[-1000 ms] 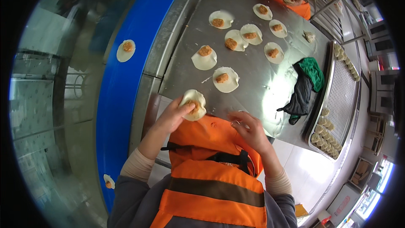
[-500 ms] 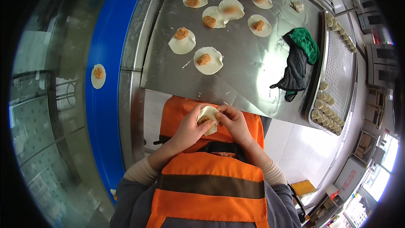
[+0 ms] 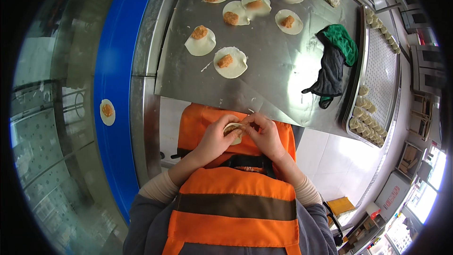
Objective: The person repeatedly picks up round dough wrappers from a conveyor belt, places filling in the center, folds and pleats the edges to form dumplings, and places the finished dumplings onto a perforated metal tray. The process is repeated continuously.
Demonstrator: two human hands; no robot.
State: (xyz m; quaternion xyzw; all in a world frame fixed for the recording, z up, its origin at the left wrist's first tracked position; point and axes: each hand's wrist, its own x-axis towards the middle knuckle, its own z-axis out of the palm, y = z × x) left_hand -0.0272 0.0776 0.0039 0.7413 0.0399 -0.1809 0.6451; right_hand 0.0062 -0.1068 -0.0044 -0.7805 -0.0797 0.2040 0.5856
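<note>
Between my two hands, above my orange apron and just off the table's near edge, is a dumpling wrapper (image 3: 235,139) with brown-orange filling inside. My left hand (image 3: 215,138) is closed on its left side, thumb over the filling. The fingers of my right hand (image 3: 262,134) pinch the wrapper's right edge. My fingers hide part of the rim. On the steel table ahead lie several round wrappers topped with filling; the closest is an open wrapper (image 3: 230,63), with another filled wrapper (image 3: 201,46) to its left.
A blue conveyor belt (image 3: 115,56) runs along the left, carrying a filled wrapper (image 3: 107,112). To the right stands a perforated metal tray (image 3: 380,73) holding rows of folded dumplings (image 3: 365,122). Beside it lies a green and black cloth (image 3: 330,66) on the steel table (image 3: 278,66).
The wrapper in my hands looks more folded, its right edge drawn in. On the belt, the filled wrapper has moved toward me, and another has come into view at the far end.
</note>
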